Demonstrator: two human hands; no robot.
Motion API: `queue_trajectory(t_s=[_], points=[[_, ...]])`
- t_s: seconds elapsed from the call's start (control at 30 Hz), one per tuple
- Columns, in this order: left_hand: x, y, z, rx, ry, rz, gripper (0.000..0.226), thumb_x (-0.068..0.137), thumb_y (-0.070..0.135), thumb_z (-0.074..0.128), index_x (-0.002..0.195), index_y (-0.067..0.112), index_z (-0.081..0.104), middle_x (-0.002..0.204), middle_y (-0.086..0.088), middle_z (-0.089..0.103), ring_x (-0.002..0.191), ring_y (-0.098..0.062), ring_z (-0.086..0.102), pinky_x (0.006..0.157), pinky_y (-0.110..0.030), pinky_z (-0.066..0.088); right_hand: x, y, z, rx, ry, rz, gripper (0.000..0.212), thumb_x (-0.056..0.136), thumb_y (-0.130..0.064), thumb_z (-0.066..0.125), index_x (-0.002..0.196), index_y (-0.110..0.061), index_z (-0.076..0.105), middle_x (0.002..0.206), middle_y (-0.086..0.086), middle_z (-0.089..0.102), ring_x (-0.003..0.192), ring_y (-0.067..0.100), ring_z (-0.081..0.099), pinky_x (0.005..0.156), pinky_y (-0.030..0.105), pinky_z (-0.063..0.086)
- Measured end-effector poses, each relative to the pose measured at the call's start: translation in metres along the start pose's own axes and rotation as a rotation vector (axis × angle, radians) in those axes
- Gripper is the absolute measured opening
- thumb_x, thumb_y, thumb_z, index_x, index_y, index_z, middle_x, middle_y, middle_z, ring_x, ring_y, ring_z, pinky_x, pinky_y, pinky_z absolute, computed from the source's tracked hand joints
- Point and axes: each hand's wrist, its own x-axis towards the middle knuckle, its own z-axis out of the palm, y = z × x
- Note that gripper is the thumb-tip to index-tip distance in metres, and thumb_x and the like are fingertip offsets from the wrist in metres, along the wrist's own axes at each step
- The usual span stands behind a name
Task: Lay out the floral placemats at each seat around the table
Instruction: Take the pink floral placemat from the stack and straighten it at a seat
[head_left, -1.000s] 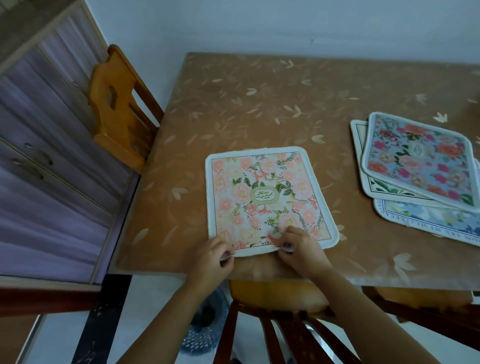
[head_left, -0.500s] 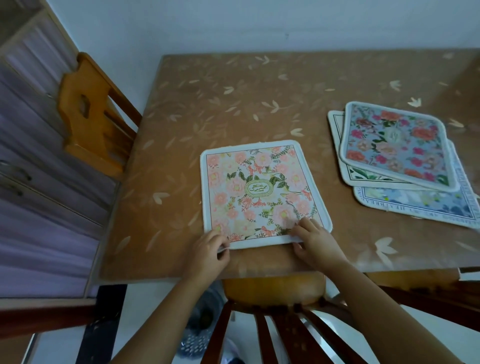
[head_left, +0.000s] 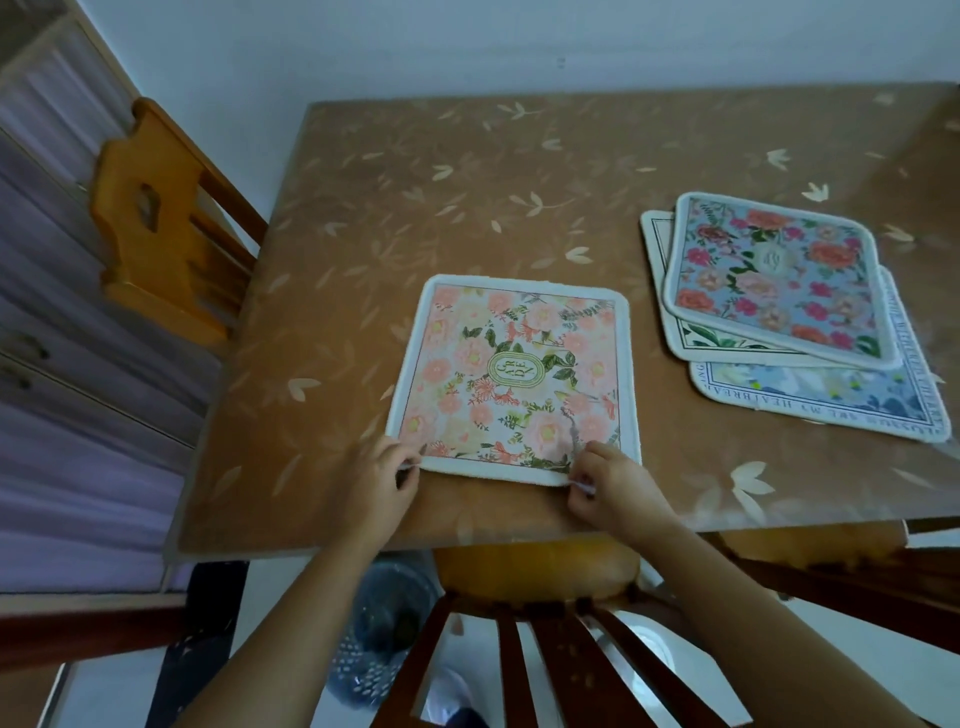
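Currently both hands, left hand (head_left: 382, 475) and right hand (head_left: 613, 480), are pinching the pink placemat (head_left: 514, 376) by its near corners; uneven tugging is risking skewing it across the slick table (head_left: 415, 182).

Dim, soft daylight; wide-angle edge distortion

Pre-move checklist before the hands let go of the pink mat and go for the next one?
1. Pink floral placemat flat on brown leaf-print table: ok.
2. Near edge parallel to table edge: ok, roughly.
3. Left hand and right hand pinching the near corners: not ok, release first.
4. Stack of three floral placemats within view on the right: ok.
5. Orange wooden chair seat without mat: ok.
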Motion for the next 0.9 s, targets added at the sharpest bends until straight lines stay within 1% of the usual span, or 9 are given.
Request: queue_trajectory(t_s=[0.13,0.27,0.33,0.43,0.53,0.63,0.73,0.8,0.9], points=[[0.006,0.005,-0.004,0.121,0.041,0.045,0.016,0.074,-0.005,0.066,0.085,0.006,0.065,0.096,-0.013,0.061,0.096,-0.032,0.055,0.081,-0.044,0.047,-0.012,-0.016,0.018,0.053,-0.047,-0.003,0.008,0.076,-0.006,0.060,0.083,-0.001,0.061,0.091,0.014,0.061,0.086,0.030,0.055,0.066,0.039,0.047],[-0.007,0.037,0.020,0.120,-0.044,0.259,0.020,0.073,0.004,0.070,0.092,0.008,0.064,0.094,-0.010,0.061,0.093,-0.029,0.056,0.080,-0.043,0.048,-0.015,-0.013,0.015,0.036,-0.098,-0.045,0.011,0.081,-0.011,0.059,0.089,-0.005,0.059,0.097,0.012,0.057,0.092,0.028,0.052,0.072,0.040,0.048],[-0.012,0.056,0.038,0.058,-0.093,0.305,0.017,0.079,0.012,0.066,0.095,0.010,0.061,0.098,-0.008,0.058,0.099,-0.026,0.052,0.086,-0.041,0.044,-0.019,-0.003,0.007,0.027,-0.107,-0.046,0.016,0.080,-0.013,0.062,0.093,-0.006,0.058,0.098,0.012,0.056,0.094,0.027,0.051,0.073,0.040,0.049],[-0.010,0.080,0.063,0.042,-0.164,0.333,0.023,0.084,0.024,0.061,0.103,0.011,0.058,0.106,-0.007,0.055,0.106,-0.023,0.045,0.093,-0.036,0.034,-0.024,0.017,-0.007,0.006,-0.071,0.012,0.020,0.079,-0.011,0.062,0.098,-0.006,0.059,0.102,0.012,0.055,0.097,0.028,0.051,0.075,0.041,0.049],[-0.007,0.098,0.080,0.050,-0.230,0.339,0.031,0.083,0.029,0.061,0.109,0.011,0.056,0.112,-0.006,0.051,0.109,-0.022,0.041,0.094,-0.034,0.030,-0.027,0.035,-0.018,-0.018,-0.054,0.062,0.022,0.078,-0.013,0.063,0.100,-0.010,0.059,0.107,0.008,0.054,0.102,0.024,0.049,0.075,0.028,0.043],[-0.008,0.112,0.092,0.002,-0.244,0.304,0.034,0.079,0.030,0.065,0.108,0.014,0.057,0.108,-0.005,0.052,0.108,-0.021,0.041,0.095,-0.035,0.032,-0.030,0.045,-0.022,-0.006,-0.079,0.083,0.025,0.075,-0.015,0.066,0.100,-0.013,0.060,0.108,0.005,0.053,0.105,0.020,0.048,0.074,0.019,0.033],[-0.008,0.122,0.101,-0.018,-0.231,0.311,0.035,0.076,0.030,0.069,0.105,0.015,0.059,0.104,-0.005,0.054,0.105,-0.022,0.043,0.094,-0.035,0.033,-0.032,0.051,-0.023,0.025,-0.097,0.082,0.026,0.075,-0.011,0.067,0.100,-0.011,0.061,0.108,0.007,0.052,0.103,0.022,0.049,0.079,0.022,0.038],[-0.008,0.129,0.106,-0.026,-0.220,0.318,0.034,0.074,0.029,0.071,0.102,0.013,0.060,0.101,-0.006,0.055,0.101,-0.023,0.046,0.091,-0.036,0.035,-0.034,0.052,-0.023,0.048,-0.068,0.082,0.026,0.074,-0.010,0.068,0.099,-0.009,0.061,0.107,0.010,0.054,0.102,0.025,0.049,0.082,0.025,0.038],[-0.008,0.135,0.109,-0.019,-0.194,0.321,0.029,0.073,0.024,0.071,0.096,0.009,0.062,0.096,-0.009,0.058,0.095,-0.026,0.050,0.091,-0.041,0.038,-0.033,0.050,-0.022,0.061,-0.049,0.095,0.027,0.074,-0.014,0.070,0.100,-0.008,0.061,0.105,0.011,0.055,0.102,0.025,0.049,0.083,0.028,0.040]])
